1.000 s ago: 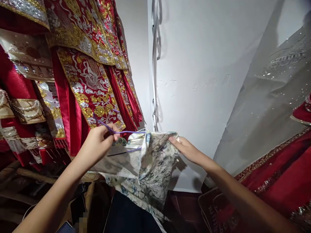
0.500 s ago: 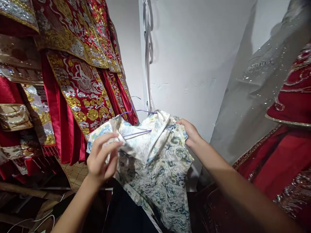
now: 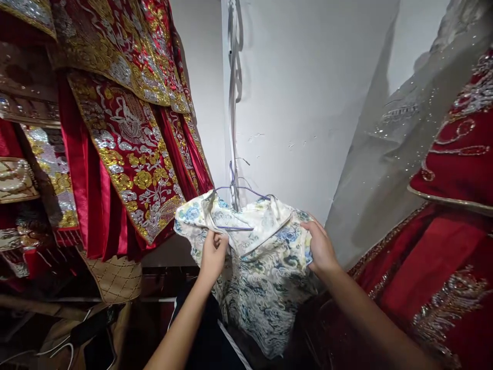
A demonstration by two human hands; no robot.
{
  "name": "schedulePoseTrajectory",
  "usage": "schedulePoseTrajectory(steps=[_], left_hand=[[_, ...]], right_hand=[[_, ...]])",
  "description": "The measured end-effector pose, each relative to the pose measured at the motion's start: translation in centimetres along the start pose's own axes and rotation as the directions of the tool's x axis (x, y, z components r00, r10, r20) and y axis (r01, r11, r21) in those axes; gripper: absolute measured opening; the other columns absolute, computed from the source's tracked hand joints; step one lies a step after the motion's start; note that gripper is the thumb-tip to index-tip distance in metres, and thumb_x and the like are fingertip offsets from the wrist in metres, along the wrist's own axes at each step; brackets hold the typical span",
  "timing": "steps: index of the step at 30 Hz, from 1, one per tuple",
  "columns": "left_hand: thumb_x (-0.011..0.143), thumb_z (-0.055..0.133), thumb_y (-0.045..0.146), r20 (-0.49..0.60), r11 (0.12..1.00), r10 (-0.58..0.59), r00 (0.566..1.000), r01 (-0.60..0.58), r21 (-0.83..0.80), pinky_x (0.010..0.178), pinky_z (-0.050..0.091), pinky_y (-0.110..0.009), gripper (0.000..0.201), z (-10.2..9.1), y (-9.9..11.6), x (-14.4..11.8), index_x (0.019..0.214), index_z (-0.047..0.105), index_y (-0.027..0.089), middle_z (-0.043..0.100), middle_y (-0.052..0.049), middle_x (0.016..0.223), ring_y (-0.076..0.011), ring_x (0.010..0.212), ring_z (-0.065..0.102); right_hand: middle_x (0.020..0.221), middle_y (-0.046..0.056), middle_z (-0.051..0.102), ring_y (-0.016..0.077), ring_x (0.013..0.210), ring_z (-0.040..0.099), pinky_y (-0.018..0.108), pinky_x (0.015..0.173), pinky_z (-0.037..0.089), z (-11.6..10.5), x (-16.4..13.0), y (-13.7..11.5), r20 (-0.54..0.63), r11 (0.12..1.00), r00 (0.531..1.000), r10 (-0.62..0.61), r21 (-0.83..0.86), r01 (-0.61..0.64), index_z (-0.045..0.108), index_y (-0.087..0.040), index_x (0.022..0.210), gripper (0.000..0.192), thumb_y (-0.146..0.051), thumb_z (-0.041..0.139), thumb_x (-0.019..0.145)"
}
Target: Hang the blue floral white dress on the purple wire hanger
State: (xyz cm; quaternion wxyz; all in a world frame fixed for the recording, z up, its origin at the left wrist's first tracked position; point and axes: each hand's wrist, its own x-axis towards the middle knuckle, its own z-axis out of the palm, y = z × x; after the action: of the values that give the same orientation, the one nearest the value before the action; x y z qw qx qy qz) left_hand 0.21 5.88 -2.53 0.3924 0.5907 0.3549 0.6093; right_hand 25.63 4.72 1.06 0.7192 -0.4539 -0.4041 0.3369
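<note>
Head view, nearest first: left hand [image 3: 214,257], thumb and fingers nearly meeting, is pinching the neckline edge; right hand [image 3: 322,247] is clasping the shoulder edge, thumb lying in front, other fingers largely hiding. One floral garment [image 3: 265,288] is spreading between and hanging below both sets of fingertips. One purple hanger [image 3: 250,191] is showing just beyond them, at the neckline. One red embroidered costume [image 3: 142,169] is hanging left of the fingers; one red beaded garment [image 3: 442,246] is filling their right. Behind, I am seeing white wall [image 3: 300,77].

Flrl garmt [image 3: 265,277] on purp. hngr [image 3: 246,188]
</note>
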Motion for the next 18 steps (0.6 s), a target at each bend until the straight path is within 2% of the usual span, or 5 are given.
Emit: schedulePoseTrajectory(steps=[5,10,13,16,18], left_hand=[[0.093,0.053,0.042,-0.175,0.991,-0.12,0.977,0.109,-0.071,0.063,0.036,-0.022,0.022,0.8,-1.8,-3.6,0.087,0.048,0.021,0.041,0.004,0.072,-0.0118,0.064,0.041],[0.087,0.061,0.049,-0.217,0.932,-0.273,0.937,0.202,-0.299,0.069,0.042,-0.023,0.03,-0.3,-2.2,-7.4,0.096,0.054,0.021,0.056,0.0,0.082,-0.0143,0.072,0.053],[0.083,0.066,0.049,-0.13,0.907,-0.299,0.945,0.239,-0.348,0.07,0.044,-0.024,0.034,-0.9,-1.3,-8.7,0.099,0.059,0.02,0.061,-0.001,0.084,-0.0161,0.075,0.057],[0.083,0.066,0.049,-0.014,0.889,-0.301,0.953,0.275,-0.366,0.067,0.045,-0.025,0.034,-1.4,0.4,-9.5,0.099,0.061,0.02,0.063,-0.003,0.084,-0.0176,0.073,0.059],[0.085,0.064,0.047,0.059,0.88,-0.3,0.952,0.3,-0.369,0.066,0.045,-0.026,0.03,-1.6,1.6,-9.8,0.097,0.061,0.02,0.063,-0.003,0.084,-0.0172,0.071,0.059]], right_hand=[[0.126,0.008,0.066,0.0266,0.111,0.064,0.035,0.088,0.053,0.4,-0.7,2.3,-0.064,0.996,0.995,-0.072,-0.047,0.069,0.051,-0.023,0.135,0.055,-0.041,0.055,0.084],[0.143,0.012,0.05,0.0269,0.126,0.053,0.039,0.1,0.045,0.7,-7.8,6.6,-0.257,0.953,0.941,-0.221,-0.262,0.152,0.045,-0.025,0.138,0.057,-0.043,0.059,0.087],[0.104,0.011,0.068,0.0243,0.093,0.065,0.037,0.081,0.051,2.2,-12.7,8.9,0.151,0.977,0.98,0.13,-0.186,-0.101,0.061,-0.02,0.106,0.044,-0.059,0.048,0.091],[0.069,0.007,0.064,0.0209,0.063,0.06,0.034,0.064,0.047,4.5,-15.1,10.0,0.52,0.917,0.755,0.399,-0.246,-0.315,0.061,-0.018,0.082,0.065,-0.077,0.034,0.089],[0.062,0.004,0.058,0.0188,0.059,0.055,0.032,0.061,0.043,6.0,-15.4,9.8,0.494,0.917,0.772,0.4,-0.227,-0.329,0.056,-0.02,0.071,0.065,-0.079,0.036,0.087]])
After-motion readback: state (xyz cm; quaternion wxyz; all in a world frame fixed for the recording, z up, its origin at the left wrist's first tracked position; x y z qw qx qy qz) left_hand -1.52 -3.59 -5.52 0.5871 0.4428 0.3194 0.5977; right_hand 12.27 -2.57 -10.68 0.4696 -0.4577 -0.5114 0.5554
